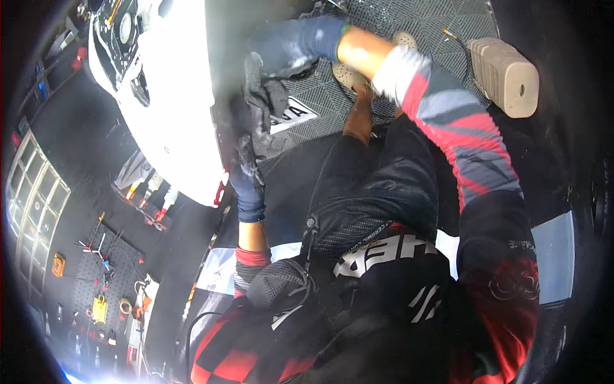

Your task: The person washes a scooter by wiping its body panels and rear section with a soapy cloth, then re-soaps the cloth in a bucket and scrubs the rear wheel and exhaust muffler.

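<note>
A large white glossy body panel (169, 96) of a vehicle fills the upper left, with its dark lower edge turned toward me. My left hand (248, 168), in a dark blue glove with grey fingers, rests along that edge with its fingers stretched out. Higher up, my right hand (276, 54) wears a similar glove and is blurred. Just below it a crumpled grey cloth (261, 109) hangs against the dark edge. The right hand appears closed on the cloth, though its fingers are mostly hidden.
A white plate with black letters (295, 115) lies on the ribbed grey floor mat (441, 73). A beige ribbed box (505, 77) stands at upper right, with a cable beside it. Tools hang on a pegboard (83, 281) at left. My beige clogs (348, 75) stand on the mat.
</note>
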A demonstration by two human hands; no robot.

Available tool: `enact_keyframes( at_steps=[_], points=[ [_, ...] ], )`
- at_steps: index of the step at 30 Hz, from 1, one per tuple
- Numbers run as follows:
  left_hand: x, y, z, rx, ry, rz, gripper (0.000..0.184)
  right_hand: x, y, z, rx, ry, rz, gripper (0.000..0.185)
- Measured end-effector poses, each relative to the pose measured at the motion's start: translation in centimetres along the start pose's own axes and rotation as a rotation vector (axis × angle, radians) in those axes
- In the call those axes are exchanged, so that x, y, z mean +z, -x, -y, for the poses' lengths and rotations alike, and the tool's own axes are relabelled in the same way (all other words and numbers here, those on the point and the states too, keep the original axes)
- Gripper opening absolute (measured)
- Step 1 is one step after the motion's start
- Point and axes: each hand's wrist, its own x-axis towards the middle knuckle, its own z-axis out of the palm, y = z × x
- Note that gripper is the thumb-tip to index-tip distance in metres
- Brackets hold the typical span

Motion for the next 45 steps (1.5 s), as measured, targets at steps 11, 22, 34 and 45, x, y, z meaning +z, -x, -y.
enact_keyframes(
  at_steps=[11,22,34,45],
  points=[
    [-6.5,3.9,-2.4,-0.190,0.194,-0.066,0.043,3.3,6.4,12.5,0.257,0.437,-0.348,0.054],
    [-11.0,5.1,-1.3,-0.053,-0.361,0.036,0.041,12.6,0.3,11.2,0.257,-0.013,-0.552,0.044],
    [-9.3,-2.7,2.1,0.096,-0.110,-0.177,0.044,8.0,2.8,13.8,0.565,0.425,-0.448,0.048],
    [5.5,-5.0,-1.2,0.324,-0.477,-0.222,0.047,9.5,6.1,13.6,0.327,0.271,-0.435,0.051]
  ],
)
